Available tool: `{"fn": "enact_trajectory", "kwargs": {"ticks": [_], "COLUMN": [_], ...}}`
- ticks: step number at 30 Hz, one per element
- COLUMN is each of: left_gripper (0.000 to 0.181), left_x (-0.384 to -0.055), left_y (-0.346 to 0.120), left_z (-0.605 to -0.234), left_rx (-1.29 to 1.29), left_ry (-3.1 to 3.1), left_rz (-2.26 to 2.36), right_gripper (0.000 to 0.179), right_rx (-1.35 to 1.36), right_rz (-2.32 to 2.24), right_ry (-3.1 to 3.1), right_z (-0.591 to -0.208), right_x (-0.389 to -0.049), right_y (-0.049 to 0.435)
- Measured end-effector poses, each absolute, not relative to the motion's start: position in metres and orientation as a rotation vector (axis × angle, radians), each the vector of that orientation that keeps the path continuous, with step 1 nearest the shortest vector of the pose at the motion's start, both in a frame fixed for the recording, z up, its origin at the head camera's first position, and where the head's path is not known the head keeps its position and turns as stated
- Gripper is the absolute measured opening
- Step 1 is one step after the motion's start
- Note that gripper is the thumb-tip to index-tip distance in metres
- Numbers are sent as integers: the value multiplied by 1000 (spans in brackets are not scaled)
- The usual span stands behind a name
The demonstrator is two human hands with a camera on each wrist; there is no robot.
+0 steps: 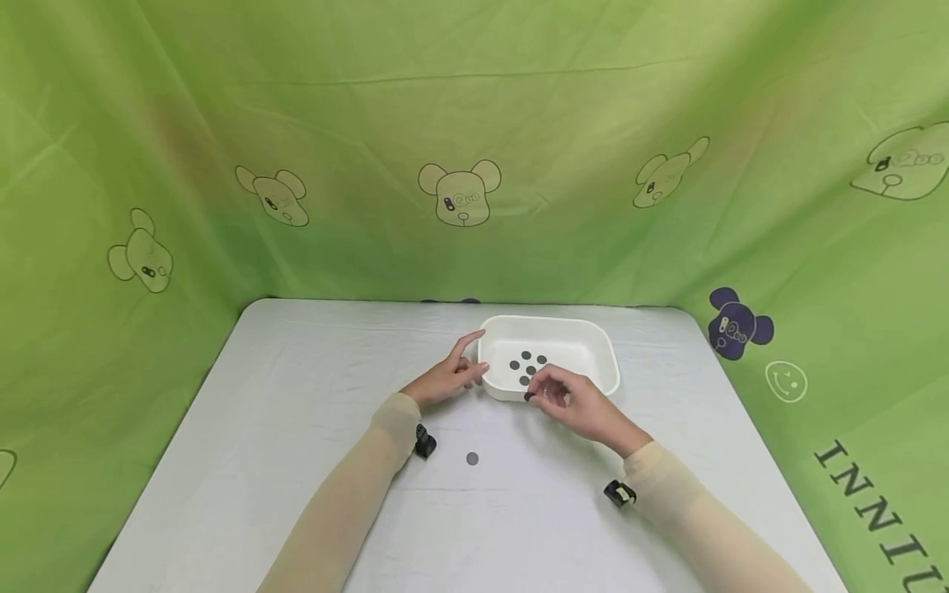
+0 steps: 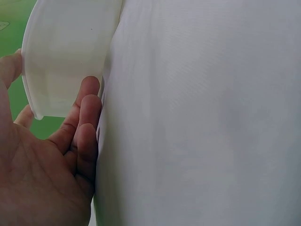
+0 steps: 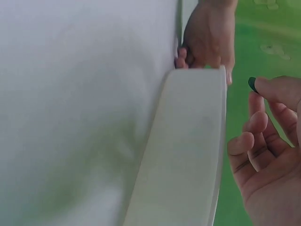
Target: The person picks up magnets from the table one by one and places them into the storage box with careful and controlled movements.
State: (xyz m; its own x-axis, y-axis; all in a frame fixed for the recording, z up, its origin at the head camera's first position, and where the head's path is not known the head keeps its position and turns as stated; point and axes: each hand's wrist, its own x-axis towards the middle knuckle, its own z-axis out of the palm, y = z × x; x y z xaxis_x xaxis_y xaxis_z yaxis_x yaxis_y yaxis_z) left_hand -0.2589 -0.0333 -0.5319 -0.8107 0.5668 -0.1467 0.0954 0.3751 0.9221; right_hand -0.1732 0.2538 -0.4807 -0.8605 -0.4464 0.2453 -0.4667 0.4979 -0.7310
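Over the near rim of a white rectangular box [image 1: 582, 358], my right hand [image 1: 582, 405] pinches a small dark round disc [image 3: 252, 84] between thumb and index finger. The other fingers of that hand are loosely bent. At the box's left end is my left hand [image 1: 445, 377], its fingers extended against the outer wall [image 2: 66, 56] and up at the rim. Several similar dark discs [image 1: 526, 356] lie spread on the box floor, some close to the right fingertips. One more grey disc [image 1: 472, 459] lies flat on the table between my forearms.
A white cloth covers the table [image 1: 296, 371], with the box towards its back edge. Green curtains [image 1: 356, 123] with printed bear heads hang close behind and at both sides. Each wrist carries a small black camera, such as the right one [image 1: 619, 493].
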Motion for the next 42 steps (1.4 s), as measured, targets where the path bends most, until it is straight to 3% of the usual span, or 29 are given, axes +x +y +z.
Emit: {"fn": "enact_trajectory", "kwargs": {"ticks": [42], "left_gripper": [75], "left_x": [-259], "left_y": [-33], "left_z": [-531], "left_rx": [565], "left_ry": [2204], "left_rz": [1415], "right_gripper": [8], "right_rx": [351], "right_rz": [1148], "right_ry": [-2974], "right_z": [-493], "right_x": [-240], "right_y": [285]}}
